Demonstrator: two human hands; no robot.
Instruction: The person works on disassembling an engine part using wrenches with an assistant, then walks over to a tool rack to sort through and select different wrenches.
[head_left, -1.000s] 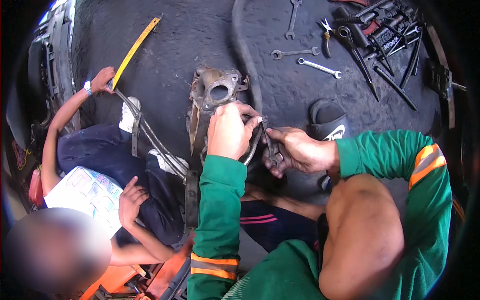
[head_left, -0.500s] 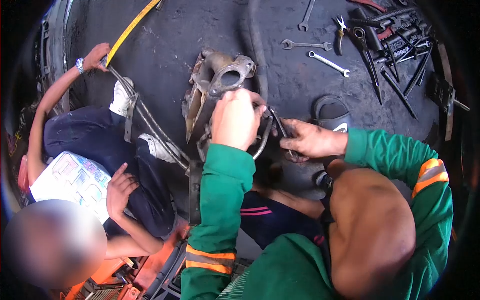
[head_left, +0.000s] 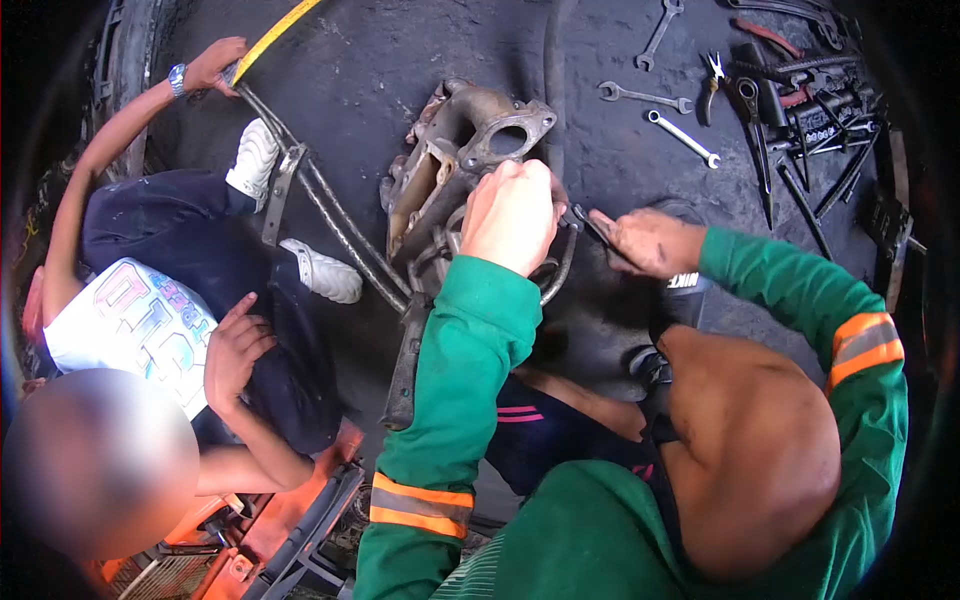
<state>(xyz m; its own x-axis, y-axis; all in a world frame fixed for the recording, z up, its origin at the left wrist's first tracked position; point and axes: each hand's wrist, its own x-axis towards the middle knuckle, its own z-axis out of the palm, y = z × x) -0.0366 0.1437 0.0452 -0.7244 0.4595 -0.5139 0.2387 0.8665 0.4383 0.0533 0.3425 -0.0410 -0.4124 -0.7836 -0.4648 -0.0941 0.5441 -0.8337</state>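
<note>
Both my arms wear green sleeves with orange bands. My left hand is closed over the near side of a metal manifold part with a round flange; its fingertips and anything under them are hidden. My right hand holds a dark wrench, whose head points left, close to my left hand. Curved metal pipes run below and beside my left hand.
On the left a crouching person grips a yellow strip and long metal rods. Three wrenches, pliers and a pile of sockets and bars lie upper right. A black sandal is beside my right hand.
In the view, the manifold part, my hands and the floor tools have shifted right and up. My right hand has moved away from my left hand, and the wrench has turned.
</note>
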